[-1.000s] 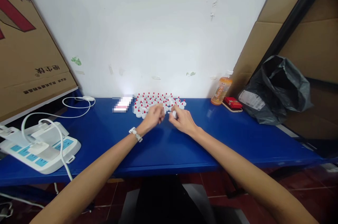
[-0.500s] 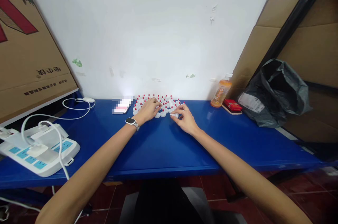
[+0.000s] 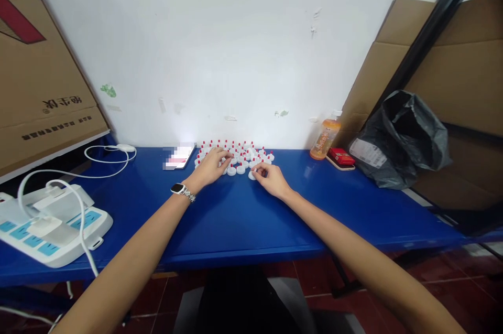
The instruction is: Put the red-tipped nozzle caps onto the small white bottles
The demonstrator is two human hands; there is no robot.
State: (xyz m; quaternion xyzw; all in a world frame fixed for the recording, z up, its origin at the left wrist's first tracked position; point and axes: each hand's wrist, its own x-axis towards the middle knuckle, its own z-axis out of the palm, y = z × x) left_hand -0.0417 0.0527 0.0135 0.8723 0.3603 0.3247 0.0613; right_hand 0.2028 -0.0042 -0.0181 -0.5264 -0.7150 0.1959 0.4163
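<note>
Several small white round caps with red tips [image 3: 241, 168] stand upright in a cluster near the back of the blue table [image 3: 239, 218]. My left hand [image 3: 214, 165] rests over the cluster's left part, fingers bent and drawn together close to the thumb; whatever is between the fingertips is too small to make out. At the front right of the cluster, my right hand [image 3: 272, 180] pinches a white cap [image 3: 252, 175] between thumb and fingers. This cap sits at the table surface, a little in front of the others, and its top is covered by the fingers.
A phone [image 3: 183, 157] lies left of the caps. To the right stand an orange drink bottle [image 3: 324, 137], a red box [image 3: 340, 156] on another phone, and a grey plastic bag [image 3: 401, 140]. A white power strip [image 3: 84, 232] with cables occupies the left side.
My right hand has brought the white cap down from a tilted hold to the table, just in front of the cluster. My left hand stays over the caps. The view has shifted slightly.
</note>
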